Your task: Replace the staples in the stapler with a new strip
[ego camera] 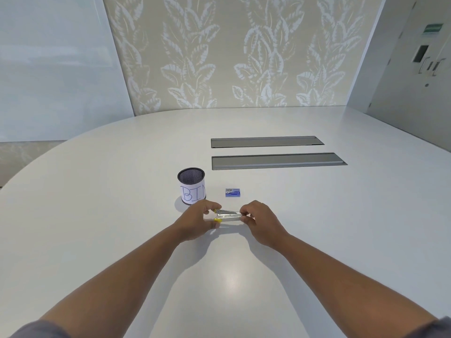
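A small metal stapler (pixel 229 215) with yellow ends lies sideways between my hands, just above the white table (pixel 122 215). It looks hinged apart, with an upper and a lower metal arm. My left hand (pixel 199 219) grips its left, yellow end. My right hand (pixel 258 222) pinches its right end with fingertips. A small blue staple box (pixel 232 192) lies on the table just beyond the stapler, apart from both hands.
A black mesh cup (pixel 191 185) with a paper label reading "BIN" stands just behind my left hand. Two long grey cable hatches (pixel 278 161) are set into the table farther back. The table's curved far edge meets a leaf-patterned wall.
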